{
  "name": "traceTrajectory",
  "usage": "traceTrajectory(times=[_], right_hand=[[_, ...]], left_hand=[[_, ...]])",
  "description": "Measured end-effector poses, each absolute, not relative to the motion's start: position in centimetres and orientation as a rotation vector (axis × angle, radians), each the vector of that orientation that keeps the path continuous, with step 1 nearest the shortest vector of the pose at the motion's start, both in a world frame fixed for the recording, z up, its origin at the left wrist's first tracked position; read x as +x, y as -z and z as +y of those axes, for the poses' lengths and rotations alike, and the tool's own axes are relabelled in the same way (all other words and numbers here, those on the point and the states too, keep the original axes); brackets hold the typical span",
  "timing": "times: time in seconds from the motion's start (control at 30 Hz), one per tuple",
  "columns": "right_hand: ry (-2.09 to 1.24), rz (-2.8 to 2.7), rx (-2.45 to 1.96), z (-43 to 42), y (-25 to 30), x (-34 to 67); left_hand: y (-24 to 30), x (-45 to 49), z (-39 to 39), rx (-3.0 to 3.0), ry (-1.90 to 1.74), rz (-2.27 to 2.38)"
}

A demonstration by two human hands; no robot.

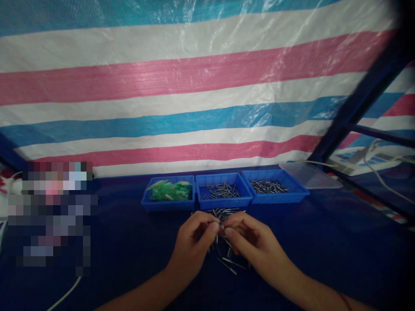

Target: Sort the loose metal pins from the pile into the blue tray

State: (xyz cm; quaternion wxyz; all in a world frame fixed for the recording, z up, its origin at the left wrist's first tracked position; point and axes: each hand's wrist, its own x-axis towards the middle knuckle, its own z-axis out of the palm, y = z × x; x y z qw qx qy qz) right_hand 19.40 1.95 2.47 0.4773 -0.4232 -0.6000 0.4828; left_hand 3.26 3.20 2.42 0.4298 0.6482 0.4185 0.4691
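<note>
Over the dark blue tabletop my left hand (194, 237) and my right hand (251, 237) meet, each with thumb and fingers pinched together. A small shiny metal piece (222, 226) shows between the fingertips of both hands; its full shape is hidden by the fingers. Beneath and around the hands lies a loose heap of thin metal rods (229, 261), some partly covered by my fingers. Just behind the heap, the middle blue tray (223, 204) holds many similar rods.
A left blue tray (168, 206) contains green plastic packets (170, 191). The right blue tray (280, 198) holds more metal rods. A clear lid (319, 177) lies behind it. Striped sheeting (194, 82) hangs at the back. A white cable (66, 291) runs at the front left.
</note>
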Motion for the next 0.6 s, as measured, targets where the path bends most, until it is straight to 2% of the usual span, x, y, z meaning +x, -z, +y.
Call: traceTrajectory(times=[0.2, 0.6], right_hand=[[-1.12, -1.68, -1.038, 1.91, -2.81, 19.62], [-1.075, -1.7, -1.005, 2.1, -2.83, 19.46]], left_hand=[[-2.55, 3.4, 3.06, 1.616, -1.142, 1.046], [-2.63, 3.39, 2.94, 1.686, -1.133, 1.058]])
